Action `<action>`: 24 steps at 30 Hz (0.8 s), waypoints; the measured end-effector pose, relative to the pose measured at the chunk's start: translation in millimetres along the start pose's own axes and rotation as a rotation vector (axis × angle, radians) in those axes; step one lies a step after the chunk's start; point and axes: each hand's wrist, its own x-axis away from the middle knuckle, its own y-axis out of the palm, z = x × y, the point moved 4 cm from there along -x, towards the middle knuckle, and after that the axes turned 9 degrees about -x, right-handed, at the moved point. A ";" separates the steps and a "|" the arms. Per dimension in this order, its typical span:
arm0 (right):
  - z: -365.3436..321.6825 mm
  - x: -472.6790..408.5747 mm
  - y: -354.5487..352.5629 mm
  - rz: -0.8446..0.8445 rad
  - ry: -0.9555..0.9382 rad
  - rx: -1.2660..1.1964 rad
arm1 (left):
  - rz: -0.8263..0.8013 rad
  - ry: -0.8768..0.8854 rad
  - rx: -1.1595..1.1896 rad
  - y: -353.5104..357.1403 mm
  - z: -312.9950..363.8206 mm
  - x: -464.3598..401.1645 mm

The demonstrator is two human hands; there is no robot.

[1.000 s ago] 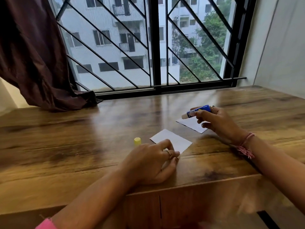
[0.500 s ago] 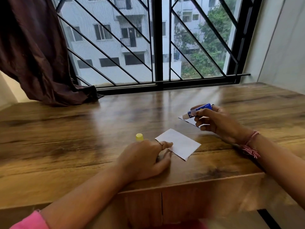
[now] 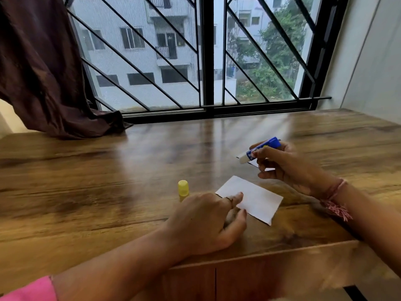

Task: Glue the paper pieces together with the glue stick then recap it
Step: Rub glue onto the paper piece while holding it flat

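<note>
Only one view on my feed: the head camera, wide-angle, worn at head height, looking forward and down across the wooden worktop (image 3: 108, 170). Its near edge sits close below; the far edge meets the barred window (image 3: 206, 61).

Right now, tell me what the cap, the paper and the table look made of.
Cap: yellow plastic, it seems, smooth and slightly translucent. Paper: thin matte white sheet, flat with crisp edges. Table: wood grain, glossy with window glare; solid or laminate, can't tell.
</note>
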 end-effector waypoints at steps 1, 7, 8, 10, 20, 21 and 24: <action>0.0 0.3 2.4 0.002 0.001 0.009 | -0.008 -0.013 0.034 -0.6 -1.7 -0.9; 1.0 9.5 22.9 -0.005 -0.001 -0.042 | -0.072 -0.003 0.040 -3.7 -21.1 -1.3; 1.4 12.0 26.0 -0.018 0.004 -0.053 | -0.093 -0.018 0.060 -2.9 -24.8 0.5; 3.0 16.3 30.3 -0.034 0.037 -0.091 | -0.117 -0.022 0.069 -0.6 -29.2 4.6; 3.7 7.8 40.3 -0.067 -0.006 0.193 | -0.117 0.076 -0.086 -2.6 -26.2 9.6; 6.0 7.1 41.4 -0.051 -0.028 0.208 | -0.114 0.075 -0.091 -3.0 -26.0 9.6; 12.2 7.7 41.7 -0.017 -0.102 0.273 | -0.116 0.079 -0.081 -2.3 -26.0 10.7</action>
